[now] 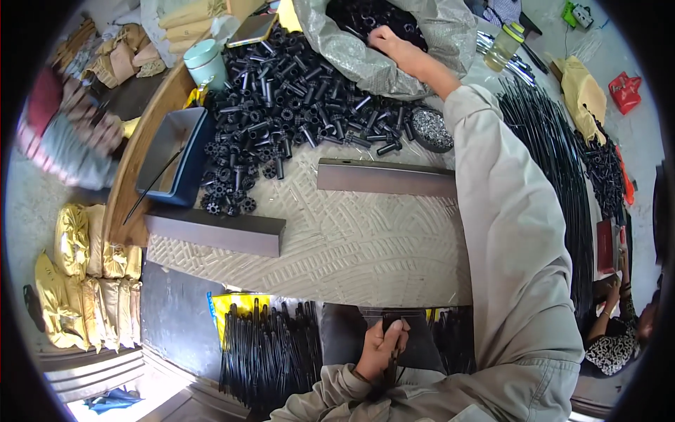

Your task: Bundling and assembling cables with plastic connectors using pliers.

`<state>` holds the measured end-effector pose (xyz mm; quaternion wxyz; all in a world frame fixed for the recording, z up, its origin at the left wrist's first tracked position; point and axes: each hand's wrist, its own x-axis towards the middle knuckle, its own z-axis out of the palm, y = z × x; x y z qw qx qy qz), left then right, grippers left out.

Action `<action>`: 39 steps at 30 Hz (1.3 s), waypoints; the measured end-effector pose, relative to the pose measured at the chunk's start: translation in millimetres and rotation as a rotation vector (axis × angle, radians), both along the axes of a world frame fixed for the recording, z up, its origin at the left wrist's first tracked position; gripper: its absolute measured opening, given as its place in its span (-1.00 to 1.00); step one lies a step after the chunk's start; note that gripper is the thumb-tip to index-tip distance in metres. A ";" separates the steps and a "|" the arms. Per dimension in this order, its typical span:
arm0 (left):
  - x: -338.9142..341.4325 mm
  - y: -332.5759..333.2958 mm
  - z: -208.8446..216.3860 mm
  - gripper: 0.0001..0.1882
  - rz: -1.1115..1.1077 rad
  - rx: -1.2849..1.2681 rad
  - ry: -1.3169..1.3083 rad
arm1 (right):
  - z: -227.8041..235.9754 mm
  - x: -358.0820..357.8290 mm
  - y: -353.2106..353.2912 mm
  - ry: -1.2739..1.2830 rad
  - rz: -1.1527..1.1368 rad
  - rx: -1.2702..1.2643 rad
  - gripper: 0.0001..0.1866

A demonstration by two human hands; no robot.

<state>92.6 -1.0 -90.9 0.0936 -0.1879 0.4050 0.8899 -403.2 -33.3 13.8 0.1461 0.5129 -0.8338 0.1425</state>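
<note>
My right hand point(395, 49) reaches into the mouth of a grey woven sack point(320, 42) at the far side of the table. Its fingers are curled down against black plastic parts point(358, 21) inside; whatever they grip is hidden. Close to my body, below the table's near edge, my left hand point(382, 346) is closed with the thumb on top. Dark slender pieces stick out above and below that fist, their exact kind unclear. A large heap of black ribbed-headed tubular parts point(281, 91) covers the far left of the table, beside the sack.
Two metal bars point(218, 232) point(383, 177) lie on the textured table mat point(351, 246). A blue bin point(176, 162), mint cup point(204, 63), phone point(252, 29) and bowl of small metal pieces point(431, 129) surround the heap. Black rods point(271, 352) stand below; more rods point(548, 155) lie right. People sit both sides.
</note>
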 end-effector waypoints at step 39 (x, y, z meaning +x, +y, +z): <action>45.7 17.8 28.6 -0.75 0.105 -0.038 0.165 | 5.5 286.5 60.3 0.280 0.300 0.227 -0.86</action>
